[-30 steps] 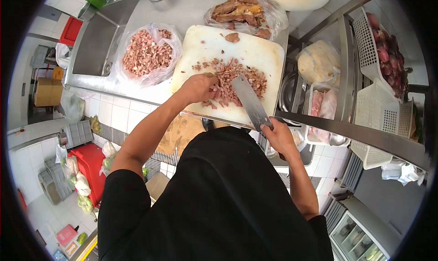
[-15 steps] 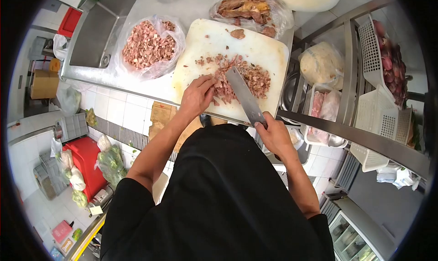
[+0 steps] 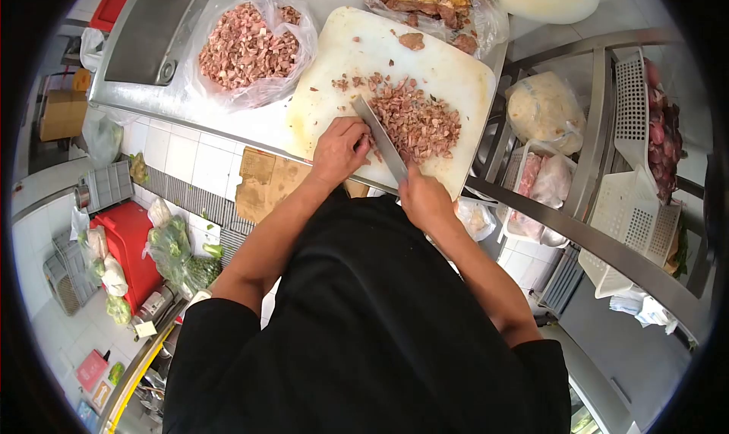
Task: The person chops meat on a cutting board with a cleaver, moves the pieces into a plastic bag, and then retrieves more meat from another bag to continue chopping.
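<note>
My right hand (image 3: 424, 197) grips the handle of a cleaver (image 3: 381, 139), whose blade stands on edge along the left side of a heap of chopped meat (image 3: 419, 123). Close to the blade's left face is my left hand (image 3: 340, 150), its fingers curled at the meat's edge; what they hold is hidden. Both hands are over the white cutting board (image 3: 334, 62). A bag of diced meat (image 3: 249, 50) lies left of the board. Larger meat pieces (image 3: 425, 0) lie in an open plastic bag behind it.
A steel sink (image 3: 156, 35) is at the back left. Right of the board, a metal rack (image 3: 562, 229) holds a bagged pale item (image 3: 544, 109) and white baskets (image 3: 634, 198). Cardboard (image 3: 266, 183) lies on the floor below the counter's front edge.
The cleaver and my right hand have moved left, bringing the blade from over the heap to its left edge, near my left fingers. The whole view has shifted slightly.
</note>
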The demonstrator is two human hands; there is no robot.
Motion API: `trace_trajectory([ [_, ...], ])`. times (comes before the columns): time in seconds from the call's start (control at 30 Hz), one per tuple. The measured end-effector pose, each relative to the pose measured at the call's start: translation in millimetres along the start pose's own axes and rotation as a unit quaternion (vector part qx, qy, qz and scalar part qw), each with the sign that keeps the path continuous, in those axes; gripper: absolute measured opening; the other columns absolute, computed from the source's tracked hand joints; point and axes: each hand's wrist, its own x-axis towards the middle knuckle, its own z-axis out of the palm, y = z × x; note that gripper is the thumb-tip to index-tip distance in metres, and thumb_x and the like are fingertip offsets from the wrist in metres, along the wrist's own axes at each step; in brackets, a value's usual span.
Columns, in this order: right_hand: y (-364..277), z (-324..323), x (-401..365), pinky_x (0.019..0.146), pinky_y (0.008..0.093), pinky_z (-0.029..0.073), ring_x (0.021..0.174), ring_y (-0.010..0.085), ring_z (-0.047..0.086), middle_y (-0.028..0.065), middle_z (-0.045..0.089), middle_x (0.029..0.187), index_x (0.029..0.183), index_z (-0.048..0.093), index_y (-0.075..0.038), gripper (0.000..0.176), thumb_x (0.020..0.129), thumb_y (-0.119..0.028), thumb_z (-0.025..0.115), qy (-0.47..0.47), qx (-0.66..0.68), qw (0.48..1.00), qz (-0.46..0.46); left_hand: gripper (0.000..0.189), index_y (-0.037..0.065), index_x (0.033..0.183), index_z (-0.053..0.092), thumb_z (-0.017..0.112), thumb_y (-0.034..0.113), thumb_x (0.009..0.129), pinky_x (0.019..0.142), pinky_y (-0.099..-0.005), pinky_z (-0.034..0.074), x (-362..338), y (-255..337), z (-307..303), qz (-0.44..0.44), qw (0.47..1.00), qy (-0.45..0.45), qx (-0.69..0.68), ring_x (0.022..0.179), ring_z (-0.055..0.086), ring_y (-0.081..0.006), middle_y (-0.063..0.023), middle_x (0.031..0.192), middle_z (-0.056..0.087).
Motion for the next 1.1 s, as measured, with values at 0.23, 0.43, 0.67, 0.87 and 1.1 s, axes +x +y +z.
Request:
trace_trajectory([
  [0.23, -21, -14, 45, 0.069, 0.0605, 0.053, 0.073, 0.0502, 0.068, 0.0308, 0.068, 0.075, 0.108, 0.058, 0.002, 0.022, 0.098, -0.018, 0.056, 0.054, 0.009, 0.997, -0.047, 0.027, 0.005, 0.108, 0.070, 0.073, 0.008, 0.081, 0.095, -0.0429, 0.053, 2, 9, -18, -0.013, 0.999, 0.029, -0.024, 0.109, 0.063, -0.0331, -0.0134, 0.116, 0.067],
  [0.43, -3, -54, -14, 0.071, 0.0601, 0.051, 0.074, 0.0499, 0.067, 0.0289, 0.067, 0.076, 0.106, 0.058, 0.000, 0.022, 0.100, -0.021, 0.056, 0.008, 0.044, 0.999, -0.002, 0.031, 0.004, 0.111, 0.067, 0.072, 0.006, 0.080, 0.090, -0.0430, 0.054, -2, -10, -25, -0.038, 0.999, -0.037, -0.009, 0.106, 0.065, -0.0360, -0.0162, 0.117, 0.063],
  [0.67, -1, -53, -40, 0.072, 0.0590, 0.051, 0.075, 0.0492, 0.067, 0.0275, 0.067, 0.074, 0.103, 0.057, 0.000, 0.022, 0.102, -0.023, 0.056, -0.039, 0.013, 0.999, 0.009, 0.022, 0.004, 0.106, 0.068, 0.071, 0.006, 0.083, 0.088, -0.0432, 0.054, -5, 5, -13, -0.107, 0.993, 0.050, -0.023, 0.101, 0.064, -0.0350, -0.0142, 0.111, 0.065],
  [0.87, -9, -55, -34, 0.072, 0.0590, 0.052, 0.074, 0.0493, 0.067, 0.0273, 0.066, 0.072, 0.102, 0.057, -0.001, 0.022, 0.102, -0.023, 0.055, -0.033, -0.006, 0.999, 0.000, 0.016, 0.003, 0.099, 0.070, 0.070, 0.004, 0.083, 0.085, -0.0430, 0.054, -2, -7, -14, -0.068, 0.998, 0.006, -0.013, 0.097, 0.065, -0.0343, -0.0132, 0.106, 0.067],
  [1.1, -5, -45, -23, 0.072, 0.0598, 0.053, 0.077, 0.0485, 0.068, 0.0280, 0.068, 0.077, 0.105, 0.057, -0.002, 0.022, 0.102, -0.023, 0.054, -0.044, -0.039, 0.998, -0.013, 0.020, 0.005, 0.102, 0.071, 0.071, 0.006, 0.082, 0.086, -0.0420, 0.055, -3, -10, -11, -0.058, 0.998, 0.009, 0.005, 0.099, 0.066, -0.0331, -0.0121, 0.106, 0.069],
])
